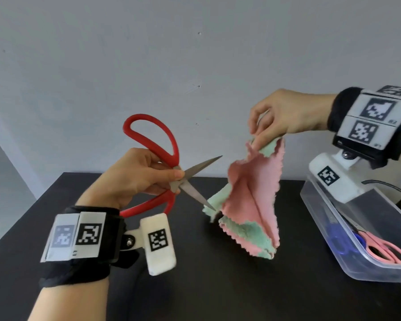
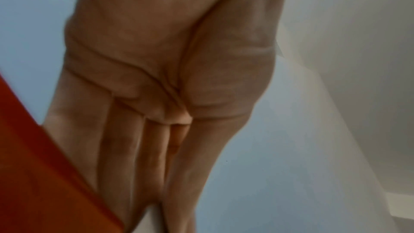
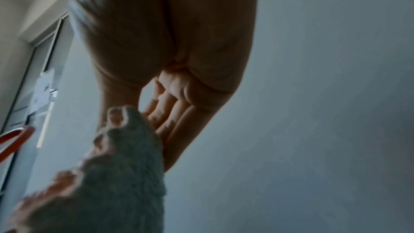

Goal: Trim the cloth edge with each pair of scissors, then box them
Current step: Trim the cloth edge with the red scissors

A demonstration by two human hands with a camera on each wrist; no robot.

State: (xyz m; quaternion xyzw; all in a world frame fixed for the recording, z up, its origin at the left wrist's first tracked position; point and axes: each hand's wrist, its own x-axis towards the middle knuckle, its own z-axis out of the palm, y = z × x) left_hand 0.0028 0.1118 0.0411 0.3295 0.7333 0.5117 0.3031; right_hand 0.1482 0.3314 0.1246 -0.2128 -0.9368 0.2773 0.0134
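My left hand (image 1: 146, 177) grips large red-handled scissors (image 1: 153, 144) above the black table (image 1: 218, 286). Their steel blades (image 1: 196, 181) stand apart, and the lower tip touches the cloth's left edge. A pink and mint-green cloth (image 1: 252, 198) with a zigzag edge hangs from my right hand (image 1: 278, 117), which pinches its top corner. In the right wrist view the green cloth (image 3: 116, 174) fills the lower left below the fingers (image 3: 177, 121), with a red handle (image 3: 15, 139) at the left edge. The left wrist view shows my palm (image 2: 156, 59) and a blurred red handle (image 2: 44, 174).
A clear plastic box (image 1: 333, 239) stands at the table's right, under my right wrist. Inside lie pink-handled scissors (image 1: 384, 251) and blue-handled scissors (image 1: 343, 244). A dark cable (image 1: 389, 185) runs behind the box. A pale wall (image 1: 195, 66) rises behind the table.
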